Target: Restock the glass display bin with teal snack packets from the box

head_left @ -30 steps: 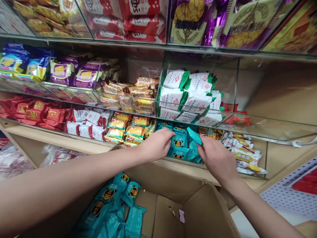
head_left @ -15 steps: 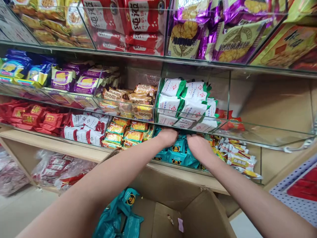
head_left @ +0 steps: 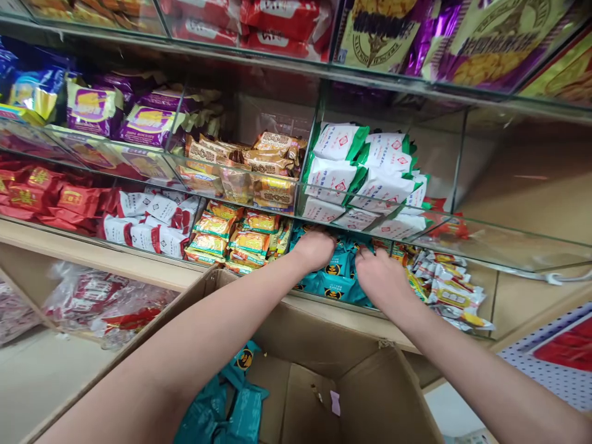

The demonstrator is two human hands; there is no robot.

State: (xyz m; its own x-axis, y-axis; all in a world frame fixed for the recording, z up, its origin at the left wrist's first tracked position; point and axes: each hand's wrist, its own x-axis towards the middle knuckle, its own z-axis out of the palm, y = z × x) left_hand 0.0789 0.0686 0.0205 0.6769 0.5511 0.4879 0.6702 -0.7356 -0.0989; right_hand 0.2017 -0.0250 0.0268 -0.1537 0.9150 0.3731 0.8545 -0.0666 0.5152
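Both my hands reach into the lowest glass-fronted compartment, which is filled with teal snack packets [head_left: 333,279]. My left hand [head_left: 314,249] is curled over the back of the pile, with its fingertips hidden under the glass shelf above. My right hand [head_left: 382,279] lies just to the right, its bent fingers pressed onto the same teal packets. Under my arms an open cardboard box [head_left: 393,370] holds more teal packets [head_left: 231,407] in its left corner.
Glass shelves [head_left: 485,243] carry white-and-green packets [head_left: 365,172], brown packets [head_left: 250,166], orange-green packets [head_left: 231,237], red-and-white packets [head_left: 143,225], red packets [head_left: 41,197] and purple packets [head_left: 139,120]. Loose wrappers [head_left: 451,293] lie right of the teal pile. Bagged goods [head_left: 106,302] sit under the wooden shelf.
Both hands went deeper into the teal compartment and closer together. The packet my right hand held up a second ago now lies in the pile. The view shifted slightly.
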